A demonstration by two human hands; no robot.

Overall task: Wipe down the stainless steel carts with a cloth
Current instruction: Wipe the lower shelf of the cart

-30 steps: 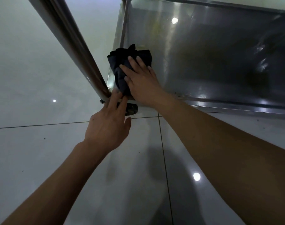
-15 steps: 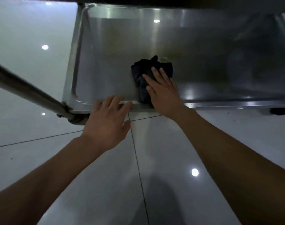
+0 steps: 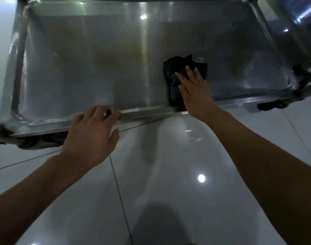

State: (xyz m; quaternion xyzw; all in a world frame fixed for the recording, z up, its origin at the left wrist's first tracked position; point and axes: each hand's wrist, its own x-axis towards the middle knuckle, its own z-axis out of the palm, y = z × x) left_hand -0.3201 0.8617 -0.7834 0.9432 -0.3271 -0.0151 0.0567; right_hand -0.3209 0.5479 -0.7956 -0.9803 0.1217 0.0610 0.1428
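Observation:
The bottom shelf of a stainless steel cart point(image 3: 91, 82) fills the upper half of the head view. A crumpled dark cloth point(image 3: 176, 80) lies on the shelf near its front rim, right of the middle. My right hand point(image 3: 195, 89) presses flat on the cloth with straight fingers. My left hand point(image 3: 92, 131) rests on the shelf's front rim point(image 3: 145, 112), fingers bent over the edge.
Glossy white floor tiles point(image 3: 168, 174) spread below the cart. Black casters sit under the front left corner point(image 3: 39, 140) and the front right corner point(image 3: 275, 105). Another steel object point(image 3: 296, 15) stands at the top right.
My right hand has slid the cloth along the shelf from its left corner to right of the middle. My left hand moved off the cart's leg onto the front rim.

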